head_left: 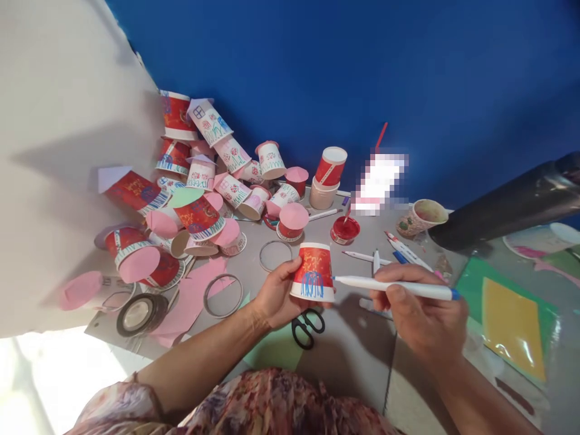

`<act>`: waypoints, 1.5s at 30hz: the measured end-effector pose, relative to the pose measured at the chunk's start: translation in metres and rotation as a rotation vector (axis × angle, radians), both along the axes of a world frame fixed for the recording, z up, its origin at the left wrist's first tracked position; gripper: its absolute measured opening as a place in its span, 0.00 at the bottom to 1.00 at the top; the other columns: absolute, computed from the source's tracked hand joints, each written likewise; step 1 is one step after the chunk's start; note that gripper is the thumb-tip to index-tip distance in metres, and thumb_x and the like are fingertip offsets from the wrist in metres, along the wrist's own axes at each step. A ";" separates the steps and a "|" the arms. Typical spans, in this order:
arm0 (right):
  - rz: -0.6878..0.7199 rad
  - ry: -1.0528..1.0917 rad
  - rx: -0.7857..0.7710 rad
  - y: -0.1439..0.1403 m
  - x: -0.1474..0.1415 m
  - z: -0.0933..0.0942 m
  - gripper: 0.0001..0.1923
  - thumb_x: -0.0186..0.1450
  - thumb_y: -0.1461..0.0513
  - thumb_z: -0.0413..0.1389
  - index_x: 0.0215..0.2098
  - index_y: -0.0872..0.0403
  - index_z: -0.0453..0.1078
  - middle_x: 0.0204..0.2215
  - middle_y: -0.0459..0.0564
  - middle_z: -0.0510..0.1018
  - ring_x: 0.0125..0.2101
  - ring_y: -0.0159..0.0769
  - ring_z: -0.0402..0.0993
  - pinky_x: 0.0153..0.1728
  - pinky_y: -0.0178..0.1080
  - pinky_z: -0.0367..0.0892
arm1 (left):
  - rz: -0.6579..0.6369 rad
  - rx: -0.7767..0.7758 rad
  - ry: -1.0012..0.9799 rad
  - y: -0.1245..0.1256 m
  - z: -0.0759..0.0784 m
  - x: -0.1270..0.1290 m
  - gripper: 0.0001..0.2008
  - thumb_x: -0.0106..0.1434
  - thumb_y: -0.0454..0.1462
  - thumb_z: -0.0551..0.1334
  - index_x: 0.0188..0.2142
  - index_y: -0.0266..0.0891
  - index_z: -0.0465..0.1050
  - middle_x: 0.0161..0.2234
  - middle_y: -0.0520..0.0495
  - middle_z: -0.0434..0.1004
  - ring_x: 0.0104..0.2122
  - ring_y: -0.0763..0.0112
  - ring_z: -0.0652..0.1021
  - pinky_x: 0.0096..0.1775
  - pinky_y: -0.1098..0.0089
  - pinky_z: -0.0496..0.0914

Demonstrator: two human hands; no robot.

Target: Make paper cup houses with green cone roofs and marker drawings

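My left hand (275, 296) grips a red paper cup (313, 266), held upside down with its white rim at the bottom. Blue marker strokes cover part of the cup's lower side, below gold lettering. In my right hand (421, 311) is a white felt-tip marker (389, 285) with a blue end. Its blue tip points left and sits at the cup's right side; whether it touches the cup I cannot tell. Black-handled scissors (307, 328) lie just under the cup, on the table.
Decorated paper cups (199, 217), many with pink paper tops, pile up at the left. Tape rolls (141, 314) lie before them. Behind the held cup stand a red pot (345, 229) and stacked cups (329, 175). Loose markers (410, 251), a black pole (502, 202) and coloured sheets (512, 326) are at right.
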State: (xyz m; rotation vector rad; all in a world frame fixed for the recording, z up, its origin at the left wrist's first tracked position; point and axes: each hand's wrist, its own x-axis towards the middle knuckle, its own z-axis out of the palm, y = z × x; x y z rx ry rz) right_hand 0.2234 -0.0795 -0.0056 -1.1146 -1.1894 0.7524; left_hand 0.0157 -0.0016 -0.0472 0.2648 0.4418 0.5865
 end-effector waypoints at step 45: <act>-0.081 -0.018 -0.114 0.007 0.001 0.000 0.05 0.68 0.58 0.63 0.39 0.51 0.79 0.22 0.44 0.78 0.19 0.29 0.72 0.19 0.32 0.68 | 0.015 0.018 0.151 -0.001 -0.002 0.000 0.23 0.67 0.46 0.63 0.52 0.31 0.75 0.45 0.35 0.83 0.42 0.50 0.84 0.44 0.53 0.77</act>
